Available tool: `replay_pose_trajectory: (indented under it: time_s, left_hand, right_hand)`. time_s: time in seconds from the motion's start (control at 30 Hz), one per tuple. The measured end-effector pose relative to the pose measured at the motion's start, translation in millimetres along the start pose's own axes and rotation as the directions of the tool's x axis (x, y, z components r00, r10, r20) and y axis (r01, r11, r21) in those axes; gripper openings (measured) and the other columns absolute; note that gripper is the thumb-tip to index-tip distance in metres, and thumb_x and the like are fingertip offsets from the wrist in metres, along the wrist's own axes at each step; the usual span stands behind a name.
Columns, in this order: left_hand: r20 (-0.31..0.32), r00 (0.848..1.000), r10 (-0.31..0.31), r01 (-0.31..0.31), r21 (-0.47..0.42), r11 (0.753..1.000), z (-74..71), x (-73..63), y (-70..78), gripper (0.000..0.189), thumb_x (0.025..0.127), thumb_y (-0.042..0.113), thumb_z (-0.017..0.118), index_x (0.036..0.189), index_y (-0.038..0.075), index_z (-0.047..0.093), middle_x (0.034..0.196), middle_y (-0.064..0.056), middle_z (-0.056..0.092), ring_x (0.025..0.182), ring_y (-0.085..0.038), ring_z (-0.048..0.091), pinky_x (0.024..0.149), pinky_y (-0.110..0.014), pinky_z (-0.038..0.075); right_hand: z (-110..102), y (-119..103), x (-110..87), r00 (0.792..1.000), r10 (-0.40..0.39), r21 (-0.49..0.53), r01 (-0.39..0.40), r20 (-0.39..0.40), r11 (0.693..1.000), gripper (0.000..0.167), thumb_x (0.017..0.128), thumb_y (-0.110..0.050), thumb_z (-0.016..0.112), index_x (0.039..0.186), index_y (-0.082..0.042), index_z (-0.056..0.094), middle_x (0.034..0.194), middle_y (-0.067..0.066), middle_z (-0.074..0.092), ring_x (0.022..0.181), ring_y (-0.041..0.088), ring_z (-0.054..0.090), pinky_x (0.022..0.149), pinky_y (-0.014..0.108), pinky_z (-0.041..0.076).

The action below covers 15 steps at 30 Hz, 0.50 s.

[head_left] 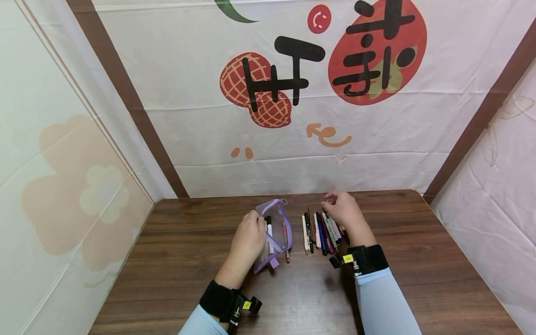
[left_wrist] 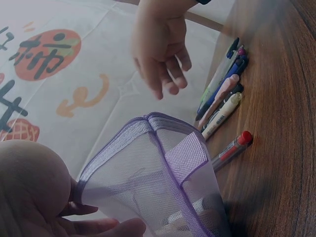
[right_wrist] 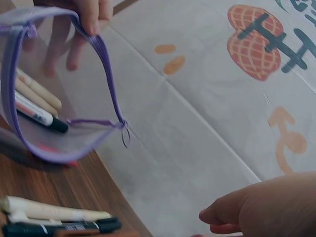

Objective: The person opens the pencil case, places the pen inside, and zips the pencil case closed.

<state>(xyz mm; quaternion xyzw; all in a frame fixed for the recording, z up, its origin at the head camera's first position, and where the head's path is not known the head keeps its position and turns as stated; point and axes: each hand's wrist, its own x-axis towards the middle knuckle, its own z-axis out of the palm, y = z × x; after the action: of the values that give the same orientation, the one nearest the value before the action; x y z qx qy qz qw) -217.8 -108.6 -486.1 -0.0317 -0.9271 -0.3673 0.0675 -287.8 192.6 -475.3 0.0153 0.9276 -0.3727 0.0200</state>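
The left hand pinches the rim of the mesh pouch with fingers and thumb, apparently so that its purple-edged mouth stays spread and the pouch stays propped on the table. The right hand, to the right of the pouch, hangs with loosely bent, parted fingers; none of the views shows anything in its grasp.

Inside the pouch, a white marker with a dark cap lies beside cream pens, probably laid lengthwise because that suits its long shape. A red-capped pen is right at the pouch's edge; whether it is partly beneath it I cannot tell. Farther right of the pouch, below the right hand, a row of pens lies side by side, perhaps so each can be picked singly.

The marker in the pouch has printing on its barrel, too blurred to read, and no brand on the pens in the row is legible. Behind the pouch, the printed cloth shows large black characters over a red fruit and peanut, left unread here.
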Motion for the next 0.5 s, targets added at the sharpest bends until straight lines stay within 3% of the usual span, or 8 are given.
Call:
replay_pose_trajectory:
  time_s: [0.3,0.5]
  left_hand:
    - [-0.001,1.000,0.005,-0.005,0.001,1.000,0.7,0.6,-0.6,0.024,0.119,0.017,0.050,0.105,0.002,0.062,0.098,-0.013,0.061,0.084,-0.025,0.060,0.076,-0.044,0.055]
    - [0.003,1.000,0.000,0.000,0.007,1.000,0.4,-0.1,-1.2,0.026,0.119,0.018,0.048,0.105,0.002,0.062,0.098,-0.012,0.061,0.084,-0.025,0.060,0.077,-0.043,0.055]
  right_hand:
    - [-10.4,17.4,1.1,0.997,0.083,-0.083,-0.083,-0.008,0.993,0.044,0.112,-0.033,0.069,0.142,-0.001,0.071,0.143,0.029,0.071,0.125,0.046,0.071,0.101,0.060,0.060]
    - [-13.1,24.1,1.5,0.992,0.122,-0.114,-0.123,-0.016,0.986,0.041,0.112,-0.028,0.069,0.141,0.000,0.071,0.139,0.028,0.074,0.118,0.043,0.075,0.097,0.059,0.062]
